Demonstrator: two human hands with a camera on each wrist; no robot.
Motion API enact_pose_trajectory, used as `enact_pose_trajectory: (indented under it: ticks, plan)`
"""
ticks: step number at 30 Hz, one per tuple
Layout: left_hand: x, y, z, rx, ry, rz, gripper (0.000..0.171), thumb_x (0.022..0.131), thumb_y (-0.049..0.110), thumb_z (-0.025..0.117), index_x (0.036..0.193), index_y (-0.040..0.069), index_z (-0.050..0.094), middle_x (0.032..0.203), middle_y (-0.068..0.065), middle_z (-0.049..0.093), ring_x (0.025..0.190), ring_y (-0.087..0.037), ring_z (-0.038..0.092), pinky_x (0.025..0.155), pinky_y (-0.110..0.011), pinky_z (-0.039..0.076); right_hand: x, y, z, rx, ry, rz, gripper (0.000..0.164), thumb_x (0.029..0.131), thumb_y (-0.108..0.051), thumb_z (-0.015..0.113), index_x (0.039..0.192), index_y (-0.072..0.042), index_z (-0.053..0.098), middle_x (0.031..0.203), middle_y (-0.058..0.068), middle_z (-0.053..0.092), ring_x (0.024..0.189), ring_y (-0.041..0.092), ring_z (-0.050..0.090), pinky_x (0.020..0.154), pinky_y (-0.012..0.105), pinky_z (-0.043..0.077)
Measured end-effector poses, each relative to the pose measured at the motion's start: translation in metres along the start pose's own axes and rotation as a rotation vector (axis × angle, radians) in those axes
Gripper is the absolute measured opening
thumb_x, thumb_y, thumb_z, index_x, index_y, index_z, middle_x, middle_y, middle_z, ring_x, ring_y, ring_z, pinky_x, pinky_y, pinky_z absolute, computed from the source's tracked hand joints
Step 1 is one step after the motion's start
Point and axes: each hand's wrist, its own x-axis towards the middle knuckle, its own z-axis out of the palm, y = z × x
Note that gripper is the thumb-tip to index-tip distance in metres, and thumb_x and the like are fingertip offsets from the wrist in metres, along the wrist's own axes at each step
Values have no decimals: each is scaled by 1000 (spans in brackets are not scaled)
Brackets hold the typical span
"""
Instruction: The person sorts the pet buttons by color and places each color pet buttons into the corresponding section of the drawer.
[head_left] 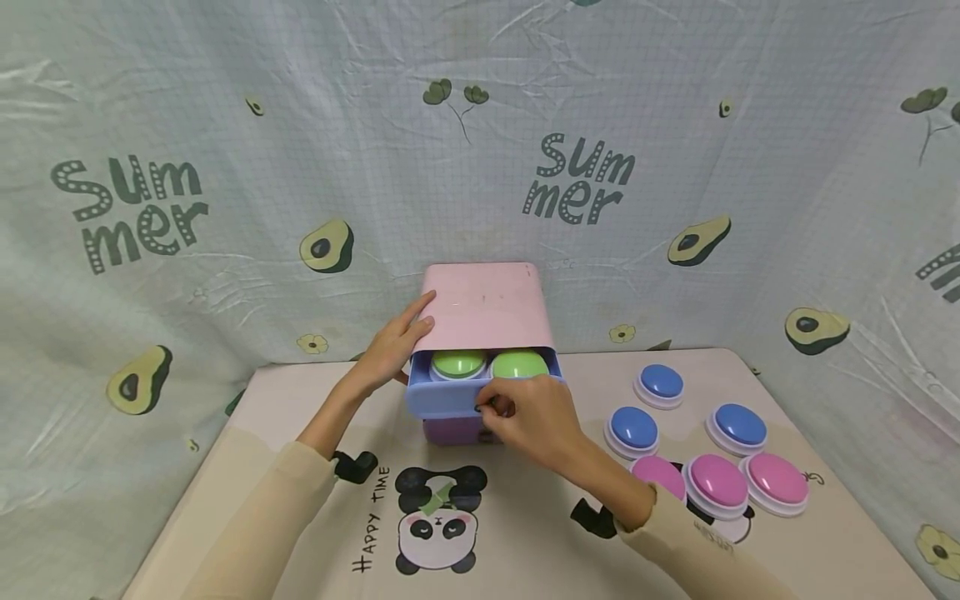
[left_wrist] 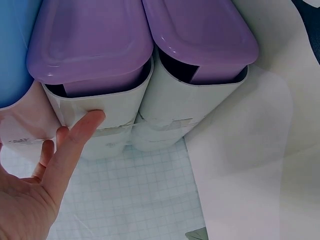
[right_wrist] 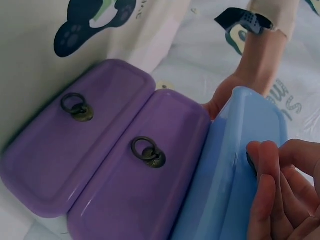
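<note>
A stacked drawer cabinet with a pink top (head_left: 487, 304) stands at the back of the table. Its top drawer, light blue (head_left: 442, 400), is pulled partway out, and two green domed push buttons (head_left: 459, 363) with white rims show inside. My right hand (head_left: 536, 417) pinches the dark ring pull (right_wrist: 251, 162) on that drawer's front. Against the cabinet's left side rests my left hand (head_left: 386, 350), its fingers extended. In the right wrist view, two purple drawers (right_wrist: 145, 185) sit beside the blue one, each with a metal ring pull.
To the right on the table lie several domed buttons: three blue ones (head_left: 633, 427) and three pink ones (head_left: 717, 479). Panda drawings (head_left: 437, 533) mark the table cover in front of the cabinet. A patterned curtain (head_left: 480, 200) hangs close behind.
</note>
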Motion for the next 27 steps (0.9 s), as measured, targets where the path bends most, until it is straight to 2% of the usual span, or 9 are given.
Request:
enact_pose_trajectory:
  ticks: [11,17,21,27]
  plan:
    - [1,-2,1,28,9,3,60,107,57,41,163,47,22,169,-17,28,125,-53,58,56,-47,65,17,16,12,23,14,40,8,82,-10,81,86,-17,80,71,-5,76,61,4,67,55,15,51]
    - [2,-3,1,-13,2,6,59,107,54,42,162,47,23,168,-18,29,116,-51,62,59,-53,65,24,24,16,53,33,20,8,84,-9,79,86,-17,81,70,-5,77,61,5,69,53,15,51]
    - [1,0,1,-16,2,1,59,107,54,42,162,47,23,169,-18,27,108,-48,65,59,-51,65,27,27,18,60,43,13,8,84,-9,78,86,-16,80,71,-4,77,61,5,69,53,15,51]
    - [-1,1,1,-9,4,-15,59,107,56,41,162,48,22,170,-17,24,109,-47,64,59,-51,65,30,30,19,68,41,18,8,84,-8,78,86,-16,81,70,-4,76,59,5,67,53,15,50]
